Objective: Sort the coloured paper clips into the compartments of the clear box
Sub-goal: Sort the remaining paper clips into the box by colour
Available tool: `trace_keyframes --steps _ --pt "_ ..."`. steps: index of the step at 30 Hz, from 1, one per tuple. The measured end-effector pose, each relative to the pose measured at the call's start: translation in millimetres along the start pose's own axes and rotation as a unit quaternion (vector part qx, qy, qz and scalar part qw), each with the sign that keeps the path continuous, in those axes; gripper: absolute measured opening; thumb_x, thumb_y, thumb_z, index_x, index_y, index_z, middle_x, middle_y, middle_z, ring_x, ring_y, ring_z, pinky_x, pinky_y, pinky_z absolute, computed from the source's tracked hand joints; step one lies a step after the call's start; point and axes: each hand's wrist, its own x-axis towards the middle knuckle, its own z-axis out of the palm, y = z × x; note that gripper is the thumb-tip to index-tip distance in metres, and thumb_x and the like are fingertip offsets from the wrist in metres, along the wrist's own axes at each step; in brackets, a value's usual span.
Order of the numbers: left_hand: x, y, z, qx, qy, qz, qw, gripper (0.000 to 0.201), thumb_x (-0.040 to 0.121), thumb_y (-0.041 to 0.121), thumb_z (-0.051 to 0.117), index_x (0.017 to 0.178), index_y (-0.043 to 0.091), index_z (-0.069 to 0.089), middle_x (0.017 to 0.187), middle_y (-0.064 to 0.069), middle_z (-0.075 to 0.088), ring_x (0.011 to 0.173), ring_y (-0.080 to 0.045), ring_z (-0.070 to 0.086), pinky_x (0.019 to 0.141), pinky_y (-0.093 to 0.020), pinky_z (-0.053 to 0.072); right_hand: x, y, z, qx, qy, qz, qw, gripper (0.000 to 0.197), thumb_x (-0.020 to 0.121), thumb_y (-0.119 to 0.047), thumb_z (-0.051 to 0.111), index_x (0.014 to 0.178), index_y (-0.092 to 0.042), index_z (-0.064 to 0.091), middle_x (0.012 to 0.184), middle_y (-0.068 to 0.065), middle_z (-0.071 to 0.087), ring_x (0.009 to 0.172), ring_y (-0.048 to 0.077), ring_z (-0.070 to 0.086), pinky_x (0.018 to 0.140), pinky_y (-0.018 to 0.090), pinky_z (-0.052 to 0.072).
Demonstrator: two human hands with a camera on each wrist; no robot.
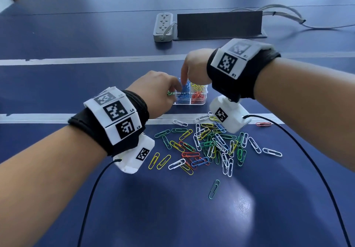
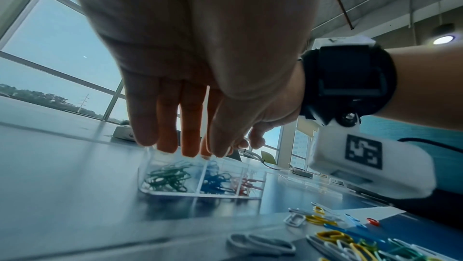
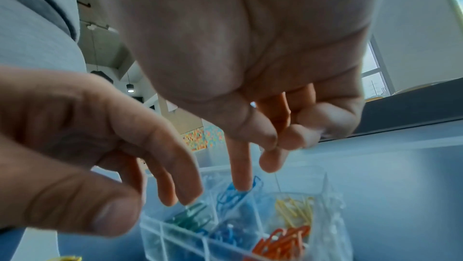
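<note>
Both hands hover over the small clear plastic compartment box (image 1: 189, 97) on the dark blue table (image 1: 134, 208): the left hand (image 1: 155, 91) with fingers loosely extended and empty, the right hand (image 1: 194, 68) poking one straight finger onto blue clips. Green, blue, yellow and red clips are already sorted; a large mixed heap of coloured wire paper clips (image 1: 209, 147) remains nearby.

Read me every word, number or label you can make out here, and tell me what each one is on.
"L4": left wrist band, beside a square marker.
"L5": the same band, lower panel.
"R1": right wrist band.
A small label by the blurred top marker on the right band: unreadable.
The power strip and clear box: no readable text.
</note>
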Motion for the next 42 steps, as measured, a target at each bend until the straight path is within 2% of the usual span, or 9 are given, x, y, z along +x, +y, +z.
trace_keyframes --steps 6,10,13,16,22,28,34,37,42 --pt "-4 7 1 -0.016 0.027 0.060 0.998 0.021 0.085 0.021 0.062 0.105 0.021 0.069 0.092 0.002 0.055 0.086 -0.018 0.050 0.086 -0.030 0.042 -23 19 -8 0.064 0.037 0.004 0.997 0.035 0.090 -0.009 0.045 0.107 -0.022 0.072 0.068 -0.007 0.054 0.069 0.018 0.050 0.061 0.023 0.039" --pt "-12 22 6 -0.021 -0.035 0.157 0.987 0.012 0.083 0.022 0.067 0.091 0.020 0.074 0.077 0.002 0.057 0.073 -0.015 0.050 0.077 -0.028 0.046 -53 44 5 0.023 0.024 -0.011 0.999 0.023 0.085 -0.016 0.056 0.096 -0.023 0.075 0.078 -0.001 0.063 0.080 0.022 0.056 0.078 0.027 0.048" --pt "-11 31 15 -0.007 -0.080 0.190 0.978 0.013 0.085 0.023 0.065 0.094 0.023 0.075 0.080 0.001 0.063 0.072 -0.012 0.047 0.076 -0.025 0.044 -74 62 21 -0.013 -0.031 -0.023 0.999 0.018 0.080 -0.014 0.063 0.089 -0.022 0.076 0.071 -0.004 0.063 0.075 0.018 0.058 0.066 0.021 0.042" --pt "-4 44 20 0.020 -0.099 0.204 0.974 0.023 0.089 0.024 0.061 0.110 0.025 0.070 0.096 -0.002 0.065 0.081 -0.012 0.045 0.086 -0.031 0.045 -87 73 36 -0.048 -0.053 -0.025 0.997 0.015 0.077 -0.020 0.070 0.089 -0.025 0.076 0.059 -0.014 0.054 0.074 0.014 0.056 0.057 0.016 0.038" --pt "10 69 26 0.115 -0.133 0.222 0.959 0.028 0.090 0.029 0.060 0.117 0.033 0.066 0.112 -0.001 0.059 0.109 -0.023 0.055 0.093 -0.041 0.048 -96 82 47 -0.089 -0.026 -0.052 0.994 0.006 0.078 -0.027 0.068 0.079 -0.025 0.074 0.058 -0.010 0.053 0.066 0.013 0.047 0.069 0.026 0.049" --pt "11 71 29 0.119 -0.132 0.216 0.960 0.017 0.088 0.022 0.059 0.099 0.023 0.072 0.105 -0.001 0.059 0.103 -0.022 0.056 0.088 -0.037 0.050 -103 81 53 -0.078 -0.023 -0.069 0.994 0.009 0.079 -0.026 0.059 0.082 -0.023 0.066 0.087 -0.001 0.066 0.085 0.023 0.057 0.076 0.031 0.050" --pt "6 62 27 0.042 -0.091 0.207 0.973 0.009 0.081 0.017 0.060 0.080 0.012 0.068 0.078 -0.002 0.065 0.078 -0.021 0.058 0.078 -0.031 0.049 -104 75 53 -0.057 -0.012 -0.064 0.996 0.020 0.083 -0.020 0.055 0.101 -0.027 0.061 0.068 -0.012 0.049 0.076 0.014 0.042 0.050 0.020 0.029" --pt "0 55 18 -0.033 -0.058 0.178 0.982 0.006 0.075 0.012 0.065 0.072 0.015 0.061 0.061 0.010 0.054 0.059 -0.003 0.050 0.062 -0.017 0.042 -102 78 56 -0.041 0.000 -0.071 0.997 0.030 0.084 -0.019 0.054 0.111 -0.027 0.062 0.079 -0.013 0.054 0.079 0.013 0.042 0.067 0.025 0.039" --pt "-13 44 12 -0.082 -0.086 0.162 0.980 0.021 0.081 0.008 0.059 0.095 0.022 0.061 0.078 0.009 0.059 0.060 0.008 0.052 0.059 -0.004 0.037 -99 83 53 0.016 0.012 -0.048 0.999 0.022 0.081 -0.019 0.068 0.102 -0.022 0.067 0.074 -0.014 0.055 0.074 0.013 0.048 0.077 0.026 0.045"
